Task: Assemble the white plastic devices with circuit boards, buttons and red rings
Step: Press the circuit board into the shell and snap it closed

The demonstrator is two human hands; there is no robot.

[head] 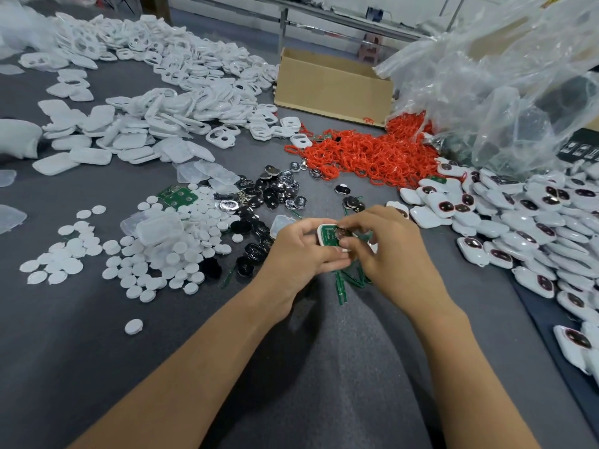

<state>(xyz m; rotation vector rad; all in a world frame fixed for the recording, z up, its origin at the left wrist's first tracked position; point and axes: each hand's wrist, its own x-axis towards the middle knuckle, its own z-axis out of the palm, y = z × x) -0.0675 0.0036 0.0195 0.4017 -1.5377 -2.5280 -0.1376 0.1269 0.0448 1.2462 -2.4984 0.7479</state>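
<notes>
Hands: two, both bare, close together near the middle of the table [97, 351].
Left hand [301, 251]: fingers curled round one device [327, 238], gripping it from the left.
Device: one white shell with a green board showing inside, held just above the table between the two hands.
Right hand [385, 251]: thumb and fingertips pinch one small shiny button [344, 233] at the device's right edge.
Green strips [343, 283]: several thin ones, lying under and near the hands.
Buttons [269, 192]: dozens of black and chrome ones, scattered just beyond the hands.
Discs [181, 247]: a white spread at left, too many to count.
Lone disc [134, 326]: one, lying apart, nearer.
Loose board [177, 196]: one green one at the discs' far edge.
Clear covers [207, 173]: several, beyond the discs.
Shells [168, 92]: a large white heap at far left, uncountable.
Red rings [366, 157]: one big pile, far of centre.
Box [334, 85]: one, cardboard, beyond the rings.
Bag [502, 92]: one clear plastic one, far right.
Finished devices [518, 215]: many, heaped along the right.
</notes>
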